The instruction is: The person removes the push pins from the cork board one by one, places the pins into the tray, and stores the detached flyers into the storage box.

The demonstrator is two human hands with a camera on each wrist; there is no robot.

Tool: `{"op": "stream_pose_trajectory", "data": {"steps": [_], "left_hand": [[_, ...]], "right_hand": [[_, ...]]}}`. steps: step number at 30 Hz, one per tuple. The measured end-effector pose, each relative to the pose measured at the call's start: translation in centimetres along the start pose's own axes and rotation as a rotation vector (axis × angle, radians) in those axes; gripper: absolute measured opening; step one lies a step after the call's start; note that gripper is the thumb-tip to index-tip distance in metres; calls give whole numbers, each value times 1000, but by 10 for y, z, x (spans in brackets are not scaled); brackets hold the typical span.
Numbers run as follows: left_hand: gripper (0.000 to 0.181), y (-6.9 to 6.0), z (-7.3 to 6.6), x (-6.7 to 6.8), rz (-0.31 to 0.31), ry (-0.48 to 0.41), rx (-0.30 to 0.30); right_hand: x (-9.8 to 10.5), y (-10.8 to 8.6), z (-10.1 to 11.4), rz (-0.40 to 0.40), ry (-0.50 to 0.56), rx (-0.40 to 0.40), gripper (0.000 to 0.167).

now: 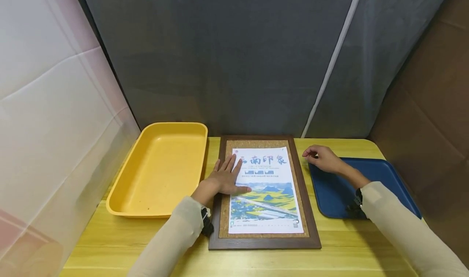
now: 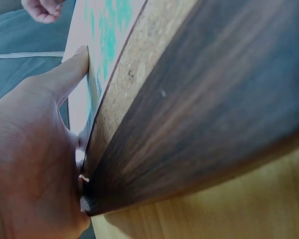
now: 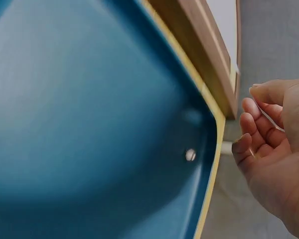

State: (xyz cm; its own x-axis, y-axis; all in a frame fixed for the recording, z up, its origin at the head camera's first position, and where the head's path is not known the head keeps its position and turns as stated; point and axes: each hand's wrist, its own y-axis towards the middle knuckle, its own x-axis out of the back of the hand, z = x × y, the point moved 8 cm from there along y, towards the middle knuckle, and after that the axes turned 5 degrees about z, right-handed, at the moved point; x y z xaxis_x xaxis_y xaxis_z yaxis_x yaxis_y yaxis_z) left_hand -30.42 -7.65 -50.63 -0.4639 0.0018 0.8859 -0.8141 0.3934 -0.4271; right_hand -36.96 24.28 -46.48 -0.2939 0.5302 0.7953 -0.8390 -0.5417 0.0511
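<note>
A printed poster [image 1: 264, 203] lies on a cork board with a dark brown frame [image 1: 267, 244]. My left hand [image 1: 225, 178] rests with spread fingers on the poster's left side, its thumb on the picture; in the left wrist view this hand [image 2: 35, 149] is beside the frame's edge [image 2: 189, 94]. A small round object [image 1: 297, 221] is at the poster's lower right corner. My right hand [image 1: 324, 159] hovers by the upper left corner of the blue tray [image 1: 337, 191], fingers loosely curled. In the right wrist view nothing shows between this hand's [image 3: 274, 134] fingertips.
Left of the board stands a yellow tray [image 1: 161, 167]. A small round shiny object [image 3: 190, 155] lies in a corner of the blue tray. Behind the wooden table [image 1: 256, 262] hangs a grey cloth [image 1: 220, 57]; a pale sheet stands at the left and a brown one at the right.
</note>
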Motion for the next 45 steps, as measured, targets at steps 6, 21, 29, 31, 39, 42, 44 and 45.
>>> {"op": "stream_pose_trajectory", "data": {"steps": [6, 21, 29, 31, 39, 42, 44, 45], "left_hand": [[113, 0, 1, -1, -18, -5, -3], [110, -8, -1, 1, -21, 42, -7], [108, -12, 0, 0, -16, 54, 4], [108, -12, 0, -2, -13, 59, 8], [108, -9, 1, -3, -20, 72, 11], [108, -9, -1, -3, -17, 74, 8], [108, -10, -2, -3, -16, 76, 6], [108, -10, -2, -3, -16, 78, 5]], "right_hand": [[-10, 17, 18, 2, -1, 70, 11], [-37, 60, 53, 31, 36, 105, 13], [-51, 82, 69, 28, 32, 111, 16], [-53, 87, 72, 27, 37, 109, 16], [-66, 106, 78, 46, 80, 94, 18], [-72, 111, 80, 72, 107, 84, 18], [-76, 114, 81, 82, 111, 73, 17], [-78, 116, 82, 85, 109, 67, 17]]}}
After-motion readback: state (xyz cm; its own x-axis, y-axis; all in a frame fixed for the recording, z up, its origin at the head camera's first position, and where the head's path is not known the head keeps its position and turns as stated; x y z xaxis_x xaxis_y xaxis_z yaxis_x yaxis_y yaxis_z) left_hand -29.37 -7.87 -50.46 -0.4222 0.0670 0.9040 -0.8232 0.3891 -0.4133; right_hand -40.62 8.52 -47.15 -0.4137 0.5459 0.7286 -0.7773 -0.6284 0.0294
